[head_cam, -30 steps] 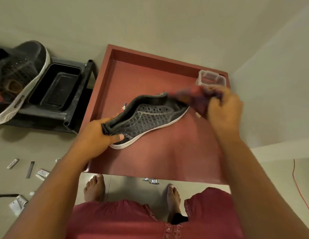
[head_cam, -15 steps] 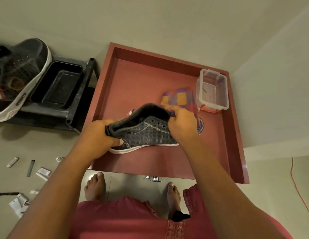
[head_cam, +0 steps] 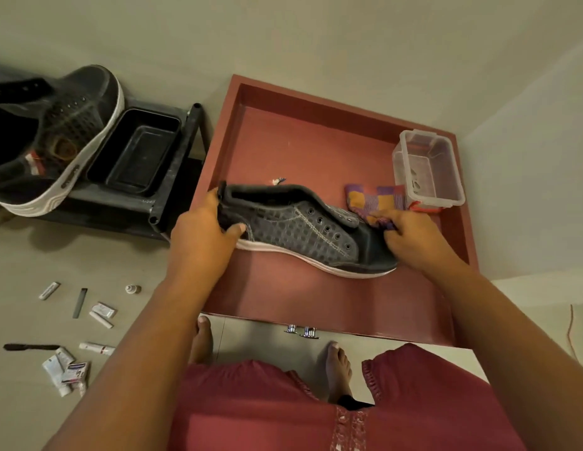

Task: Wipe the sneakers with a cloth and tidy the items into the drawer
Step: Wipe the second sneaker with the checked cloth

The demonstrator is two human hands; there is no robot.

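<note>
Left hand (head_cam: 202, 242): grip clenched round the heel of the grey sneaker (head_cam: 303, 229).
Right hand (head_cam: 413, 237): grip pinching the checked cloth (head_cam: 376, 198) at the toe.
Sneaker: held over the open red drawer (head_cam: 316, 141).
Clear box (head_cam: 428, 169): far right corner of the drawer, touching the cloth.
Second sneaker (head_cam: 56, 131): on the black rack (head_cam: 173, 187), far left.

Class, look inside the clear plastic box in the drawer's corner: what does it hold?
The clear plastic box has no lid on; through it shows the red drawer floor and a few small dark specks, too small to identify. The checked cloth covers its near corner.
</note>
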